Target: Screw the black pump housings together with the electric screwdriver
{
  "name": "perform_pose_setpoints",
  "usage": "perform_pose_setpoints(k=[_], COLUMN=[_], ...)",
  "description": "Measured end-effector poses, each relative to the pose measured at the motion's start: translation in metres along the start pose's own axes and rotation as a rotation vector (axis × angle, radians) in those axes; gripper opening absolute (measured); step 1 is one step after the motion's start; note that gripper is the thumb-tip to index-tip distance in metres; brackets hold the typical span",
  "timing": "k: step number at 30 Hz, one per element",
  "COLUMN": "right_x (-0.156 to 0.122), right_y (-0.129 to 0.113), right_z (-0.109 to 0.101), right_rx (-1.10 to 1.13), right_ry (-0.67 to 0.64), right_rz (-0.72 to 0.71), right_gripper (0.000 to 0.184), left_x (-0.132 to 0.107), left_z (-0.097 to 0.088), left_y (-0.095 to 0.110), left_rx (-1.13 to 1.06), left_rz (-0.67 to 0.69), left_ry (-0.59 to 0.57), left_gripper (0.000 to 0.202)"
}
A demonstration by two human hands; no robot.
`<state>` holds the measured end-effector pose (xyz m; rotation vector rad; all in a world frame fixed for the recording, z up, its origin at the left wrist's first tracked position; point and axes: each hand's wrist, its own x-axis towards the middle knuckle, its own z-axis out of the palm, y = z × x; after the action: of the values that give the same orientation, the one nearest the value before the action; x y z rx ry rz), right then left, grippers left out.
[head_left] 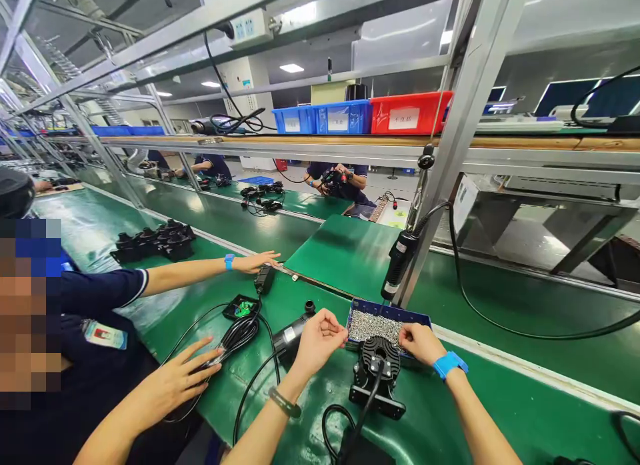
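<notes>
Judge the black ribbed device [369, 378], on the worktop [320, 418] before the screw tray [405, 314], as probably heavy and stiff, best held by its base [393, 406], not the cable [371, 401], with left hand [320, 341] pinched and right hand [424, 343] curled narrow, impossible to tell whether holding anything.

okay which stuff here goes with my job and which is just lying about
Likely in use:
- finned black part between your left hand and right hand
- blue tray of small metal pieces
- black tool hanging above the tray

Apparently lying about:
- red bin and blue bins on the shelf
- heap of black parts, left
</notes>
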<state>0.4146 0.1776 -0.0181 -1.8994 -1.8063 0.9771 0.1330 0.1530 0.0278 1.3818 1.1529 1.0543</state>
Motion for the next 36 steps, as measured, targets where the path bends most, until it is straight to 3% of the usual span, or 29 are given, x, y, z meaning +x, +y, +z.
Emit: perform_pose_setpoints(k=[4, 7, 11, 15, 18, 23, 30, 34, 36], right_x=[-0.015, -0.033, -0.068, -0.100, -0.116, -0.128, -0.136, -0.137, -0.136], right_y=[-0.006, -0.016, -0.033, -0.046, -0.052, -0.058, -0.061, -0.064, -0.065], right_z=[-0.001, -0.002, -0.002, -0.003, -0.002, 0.004, 0.023, 0.026, 0.023], right_rx=[0.293, 0.567, 0.857, 1.030, 1.094, 1.129, 0.822, 0.606, 0.485], right_ry=[0.116, 0.191, 0.271, 0.318, 0.349, 0.384, 0.500, 0.562, 0.576], right_rz=[0.042, 0.064, 0.069, 0.094, 0.099, 0.080, -0.256, -0.488, -0.609], right_gripper=[0.020, 0.032, 0.058, 0.058, 0.053, 0.048, 0.020, 0.007, 0.010], left_x=[-0.035, -0.048, -0.045, -0.039, -0.039, -0.042, -0.038, -0.034, -0.033], left_z=[0.002, 0.007, 0.010, 0.009, 0.008, 0.012, 0.012, 0.005, 0.002], left_y=[0.001, 0.004, 0.013, 0.018, 0.015, 0.009, 0.012, 0.014, 0.014], left_rx=[-0.093, 0.056, 0.231, 0.332, 0.320, 0.161, 0.156, 0.252, 0.332], left_rz=[0.056, 0.339, 0.672, 0.824, 0.848, 0.704, 0.702, 0.832, 0.928], left_ry=[0.027, 0.017, 0.013, -0.002, -0.037, -0.036, 0.002, -0.027, -0.043], left_gripper=[0.023, 0.011, 0.019, 0.019, 0.012, 0.014, 0.013, 0.014, 0.011])
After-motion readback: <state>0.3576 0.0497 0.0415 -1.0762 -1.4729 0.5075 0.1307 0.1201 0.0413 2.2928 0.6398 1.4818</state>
